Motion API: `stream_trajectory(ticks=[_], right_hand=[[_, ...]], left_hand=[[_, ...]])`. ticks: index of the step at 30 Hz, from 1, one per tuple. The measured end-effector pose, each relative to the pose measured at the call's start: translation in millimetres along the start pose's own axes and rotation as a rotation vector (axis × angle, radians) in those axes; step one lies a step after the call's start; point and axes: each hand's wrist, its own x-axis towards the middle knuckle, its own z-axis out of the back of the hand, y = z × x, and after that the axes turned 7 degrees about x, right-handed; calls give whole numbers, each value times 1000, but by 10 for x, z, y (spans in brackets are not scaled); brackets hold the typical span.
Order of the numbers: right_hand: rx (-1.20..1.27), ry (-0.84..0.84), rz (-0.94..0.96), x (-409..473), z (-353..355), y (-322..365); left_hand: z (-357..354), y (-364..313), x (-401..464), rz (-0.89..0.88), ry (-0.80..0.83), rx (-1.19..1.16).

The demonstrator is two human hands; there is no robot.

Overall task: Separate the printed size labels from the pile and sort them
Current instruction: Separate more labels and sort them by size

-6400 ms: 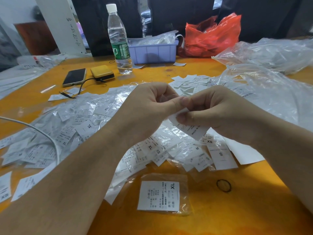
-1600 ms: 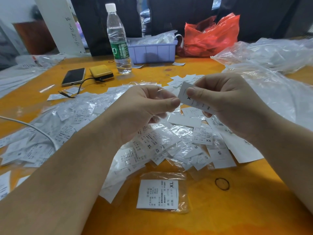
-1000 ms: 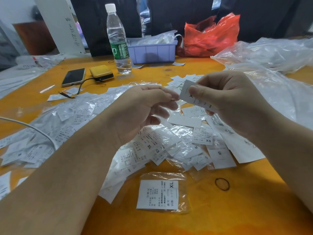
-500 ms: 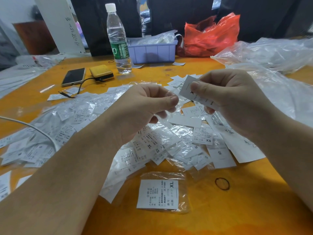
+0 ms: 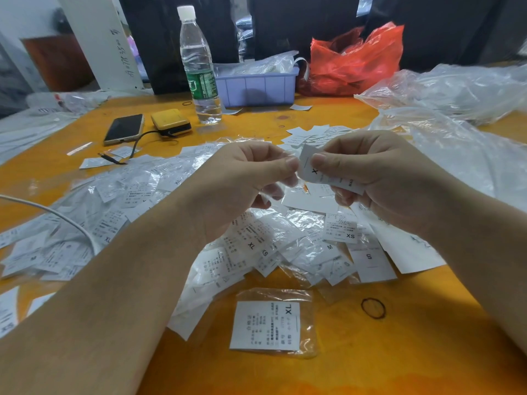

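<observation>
My view: two bare forearms entering from lower corners, no sleeves visible. Left hand [image 5: 242,181] and right hand [image 5: 379,178] ungloved. I see no rings, no watch, no wristband. Fingernails short, plain, unpainted where thumbs show.

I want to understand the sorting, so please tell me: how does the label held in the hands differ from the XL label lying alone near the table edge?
The held label is pinched in the air by the left hand and right hand; the XL label lies flat on the table. The held one is bare, while the XL one sits inside a clear bag. Both are white with black print.
</observation>
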Motion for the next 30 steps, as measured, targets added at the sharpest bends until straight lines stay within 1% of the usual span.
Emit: stream_trajectory(ticks=[9, 14, 22, 28, 30], right_hand=[[-113, -58, 43, -5, -22, 3], [-81, -105, 58, 1, -28, 11], [-31, -52, 38, -3, -29, 0], [-52, -88, 44, 7, -26, -16], [-46, -57, 29, 5, -24, -12]], left_hand=[[2, -11, -11, 18, 19, -28], [-4, -10, -10, 10, -26, 24], [5, -19, -13, -29, -2, -15], [13, -15, -21, -76, -33, -32], [9, -16, -22, -83, -43, -14]])
